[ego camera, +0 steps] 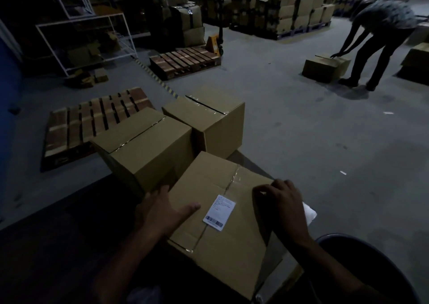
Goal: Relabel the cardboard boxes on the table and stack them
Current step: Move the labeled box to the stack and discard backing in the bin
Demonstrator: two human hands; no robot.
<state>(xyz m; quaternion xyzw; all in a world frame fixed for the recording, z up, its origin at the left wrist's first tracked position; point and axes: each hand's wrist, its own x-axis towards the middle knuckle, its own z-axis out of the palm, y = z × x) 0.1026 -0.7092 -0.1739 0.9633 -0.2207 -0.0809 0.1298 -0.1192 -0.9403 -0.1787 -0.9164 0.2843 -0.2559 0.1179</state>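
Lying between both hands: nearest cardboard box [222, 222] with white label [219, 212] on top; left hand [160, 210] flat on its left edge, fingers straight; right hand [282, 207] curled on its right edge, grip unclear

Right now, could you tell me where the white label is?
In the head view the white label lies on top of the nearest cardboard box, beside its taped seam, between the left hand and the right hand.

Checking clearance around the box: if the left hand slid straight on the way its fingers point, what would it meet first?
Probably the label. The left hand lies flat on the near box, fingers pointing right toward the label, with only bare cardboard between.
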